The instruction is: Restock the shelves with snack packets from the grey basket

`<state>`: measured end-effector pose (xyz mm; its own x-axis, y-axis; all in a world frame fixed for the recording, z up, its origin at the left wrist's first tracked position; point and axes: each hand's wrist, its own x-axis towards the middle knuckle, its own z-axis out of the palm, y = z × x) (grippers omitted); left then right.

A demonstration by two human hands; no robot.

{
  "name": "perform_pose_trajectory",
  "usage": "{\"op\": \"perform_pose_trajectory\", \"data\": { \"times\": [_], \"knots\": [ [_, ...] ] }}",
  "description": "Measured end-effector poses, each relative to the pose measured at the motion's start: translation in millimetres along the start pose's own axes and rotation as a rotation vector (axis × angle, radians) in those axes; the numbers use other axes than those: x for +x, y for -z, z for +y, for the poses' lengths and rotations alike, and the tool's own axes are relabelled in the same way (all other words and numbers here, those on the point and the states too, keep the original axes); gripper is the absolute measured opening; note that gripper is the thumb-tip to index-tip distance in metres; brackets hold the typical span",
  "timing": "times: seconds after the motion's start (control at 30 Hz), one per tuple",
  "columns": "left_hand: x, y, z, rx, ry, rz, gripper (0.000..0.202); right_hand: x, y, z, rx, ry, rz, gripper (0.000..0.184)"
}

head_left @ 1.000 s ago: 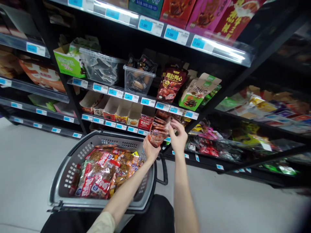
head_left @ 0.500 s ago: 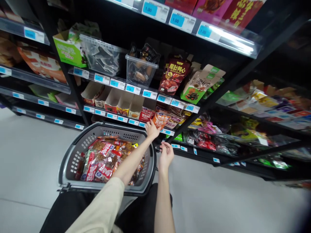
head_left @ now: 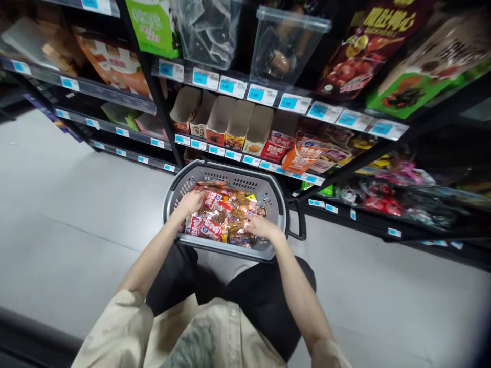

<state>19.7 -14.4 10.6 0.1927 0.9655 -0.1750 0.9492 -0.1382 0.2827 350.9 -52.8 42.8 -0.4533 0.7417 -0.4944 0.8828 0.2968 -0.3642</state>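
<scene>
A grey shopping basket (head_left: 226,245) with a black rim stands before me at my knees. It holds a heap of snack packets (head_left: 215,217) in shiny wrappers, red, orange and brown. My left hand (head_left: 192,202) reaches in from the left and rests on a red packet (head_left: 209,199), its fingers loosely spread and partly hidden. From the right, my right hand (head_left: 262,226) lies over the orange and brown packets, fingers stretched towards the middle. Neither hand lifts a packet.
Ahead is a black shelf rack with blue price tags. Open cardboard boxes (head_left: 222,120) line its lower shelf, with an orange packet (head_left: 301,157) at their right. Clear plastic tubs (head_left: 286,51) stand above. The basket's handle (head_left: 301,220) sticks out right over the grey floor.
Both hands have come back from the lower shelf down into the basket. My left hand has let go of the orange packet, which stays on the shelf. The view has shifted lower and closer.
</scene>
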Motion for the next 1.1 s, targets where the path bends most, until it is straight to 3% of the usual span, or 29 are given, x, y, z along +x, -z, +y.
{"op": "perform_pose_trajectory", "data": {
  "times": [0.1,0.37,0.5,0.6,0.77,0.93,1.1],
  "knots": [
    [-3,-8.5,-15,0.031,-0.007,-0.022,0.038,14,-7,-18,-0.097,-0.020,-0.001,0.051],
    [14,-19.7,-25,0.003,-0.003,-0.125,0.036,22,-45,-41,-0.175,-0.011,-0.130,0.051],
    [14,-27.3,-30,-0.002,0.028,-0.167,0.036,20,-61,-56,-0.212,0.043,-0.091,0.050],
    [14,-30.5,-30,0.008,0.035,-0.217,0.033,19,-61,-58,-0.199,0.037,-0.067,0.056],
    [18,-34.8,-30,0.031,0.029,-0.317,0.023,24,-56,-55,-0.209,-0.042,-0.145,0.062],
    [18,-34.4,-30,0.049,0.009,-0.341,0.024,31,-58,-67,-0.307,-0.113,-0.270,0.037],
    [16,-25.8,-25,0.054,-0.057,-0.265,0.025,31,-50,-81,-0.361,-0.081,-0.173,0.033]
  ]
}}
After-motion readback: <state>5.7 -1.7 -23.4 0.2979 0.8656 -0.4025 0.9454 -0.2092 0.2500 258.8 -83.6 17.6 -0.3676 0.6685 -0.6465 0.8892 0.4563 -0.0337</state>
